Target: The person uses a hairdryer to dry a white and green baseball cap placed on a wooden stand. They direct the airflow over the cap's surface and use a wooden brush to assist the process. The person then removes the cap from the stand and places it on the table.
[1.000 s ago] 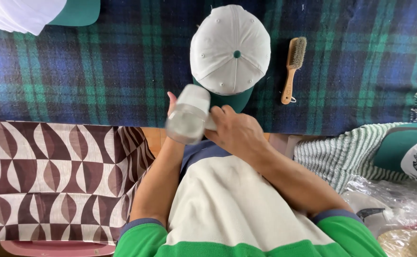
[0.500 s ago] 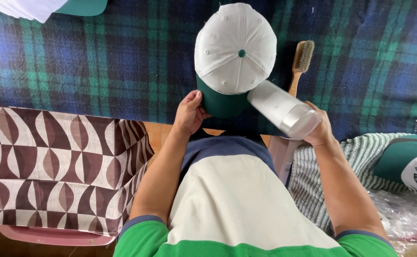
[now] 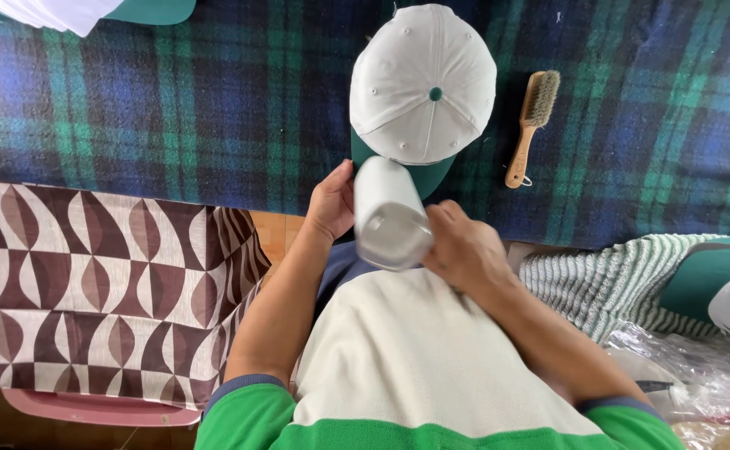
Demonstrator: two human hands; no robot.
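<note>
— Left hand (image 3: 330, 202)? 
— Touching a white cylindrical plastic container (image 3: 390, 214), clasped by the right hand (image 3: 462, 250).
— Beyond? 
— White fabric cap with green brim (image 3: 423, 87), beside a wooden-handled bristle brush (image 3: 531, 125), on plaid blanket (image 3: 173, 108).

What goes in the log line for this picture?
left hand: touching white cylinder | right hand: gripping cylinder | white cap, green brim: on plaid blanket | brush: beside cap

My left hand (image 3: 331, 204) cups the white cylinder (image 3: 390, 212) from its left; my right hand (image 3: 465, 250) grips its near end (both forearms bare, converging).
</note>
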